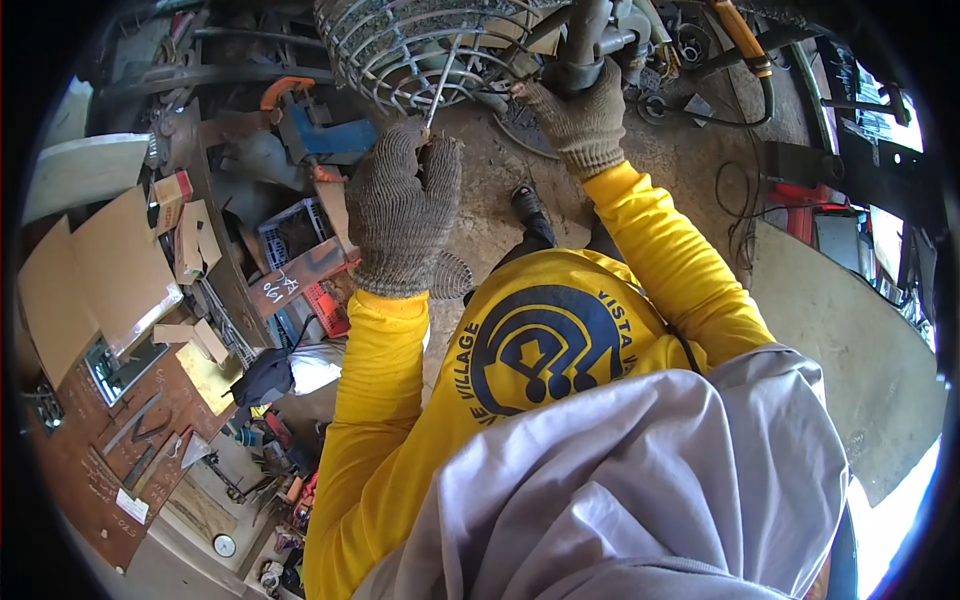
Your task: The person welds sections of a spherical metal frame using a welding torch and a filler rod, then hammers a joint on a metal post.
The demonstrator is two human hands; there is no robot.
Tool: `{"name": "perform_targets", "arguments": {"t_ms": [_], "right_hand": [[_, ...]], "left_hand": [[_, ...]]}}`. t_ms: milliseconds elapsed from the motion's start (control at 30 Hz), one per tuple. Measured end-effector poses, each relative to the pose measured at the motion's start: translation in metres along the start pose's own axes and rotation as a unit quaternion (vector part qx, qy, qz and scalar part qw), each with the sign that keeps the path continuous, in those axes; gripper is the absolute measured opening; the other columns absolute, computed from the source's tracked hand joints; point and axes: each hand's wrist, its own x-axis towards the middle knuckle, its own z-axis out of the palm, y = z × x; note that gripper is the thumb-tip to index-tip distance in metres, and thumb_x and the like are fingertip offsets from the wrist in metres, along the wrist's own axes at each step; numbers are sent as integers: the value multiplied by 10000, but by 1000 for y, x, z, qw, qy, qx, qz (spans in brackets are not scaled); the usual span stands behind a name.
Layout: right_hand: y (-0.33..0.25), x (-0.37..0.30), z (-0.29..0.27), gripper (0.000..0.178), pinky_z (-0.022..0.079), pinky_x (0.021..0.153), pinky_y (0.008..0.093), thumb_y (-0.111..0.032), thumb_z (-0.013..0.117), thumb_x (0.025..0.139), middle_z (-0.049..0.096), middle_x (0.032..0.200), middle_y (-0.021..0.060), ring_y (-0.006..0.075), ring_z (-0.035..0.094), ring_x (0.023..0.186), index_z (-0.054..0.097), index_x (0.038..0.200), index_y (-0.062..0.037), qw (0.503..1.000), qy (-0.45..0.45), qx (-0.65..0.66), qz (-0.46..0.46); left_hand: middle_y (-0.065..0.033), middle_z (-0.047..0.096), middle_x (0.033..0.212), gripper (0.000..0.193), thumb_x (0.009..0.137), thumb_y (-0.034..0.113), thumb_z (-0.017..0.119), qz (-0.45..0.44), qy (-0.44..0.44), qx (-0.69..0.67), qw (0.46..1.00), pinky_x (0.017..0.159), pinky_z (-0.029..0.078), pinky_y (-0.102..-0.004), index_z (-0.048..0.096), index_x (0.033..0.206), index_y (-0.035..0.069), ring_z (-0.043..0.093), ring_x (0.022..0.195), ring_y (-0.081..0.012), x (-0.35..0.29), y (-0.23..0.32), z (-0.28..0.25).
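Note:
My left hand [405, 205], in a brown knit glove, is closed around a thin pale rod [441, 82] that points up at a round cage of metal bars [385, 62]. My right hand [582, 122], gloved alike, is closed at the lower end of a thick metal pipe [583, 38], just right of the cage. Its thumb side reaches left toward the cage's edge. The pipe hides part of the right fingers. Whether the rod's far end touches the bars, I cannot tell.
An orange-handled tool [740, 38] with a cable hangs at the upper right. Left stands a blue and orange clamp-like metal piece [325, 130], near opened cardboard boxes [110, 260] and a brown board [100, 450] with tools. A large grey sheet [835, 350] leans at the right.

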Motion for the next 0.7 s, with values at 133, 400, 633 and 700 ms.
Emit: {"name": "perform_targets", "arguments": {"t_ms": [133, 400, 633, 700], "right_hand": [[6, 6, -1, 991, 580, 781, 408, -652, 925, 590, 710, 973, 171, 341, 725, 902, 506, 1168, 35, 999, -5, -40, -4], [5, 11, -2, 910, 564, 797, 429, -620, 924, 614, 694, 974, 167, 338, 703, 909, 555, 1146, 20, 1000, 5, -14, -7], [20, 9, 6, 970, 591, 776, 393, -670, 909, 605, 719, 946, 135, 298, 735, 881, 515, 1166, 17, 998, 22, -41, -31], [22, 10, 6, 972, 592, 777, 395, -673, 906, 607, 719, 950, 136, 300, 736, 882, 513, 1169, 16, 998, 20, -42, -29]], "left_hand": [[-138, 722, 1015, 296, 870, 227, 797, 13, 8, -17, 1000, 798, 573, -385, 667, 1052, 33, 721, 876, -294, -2, 2, 10], [-134, 721, 1006, 297, 872, 226, 798, 17, 1, -25, 1000, 802, 573, -372, 668, 1056, 32, 719, 877, -288, -4, 8, 15], [-141, 723, 1037, 312, 869, 229, 804, 23, -2, -19, 1000, 829, 571, -374, 675, 1056, 16, 717, 912, -286, -3, 7, 14], [-141, 723, 1044, 317, 867, 233, 806, 24, -2, -21, 999, 837, 570, -377, 676, 1056, 15, 717, 919, -287, -2, 6, 13]]}}
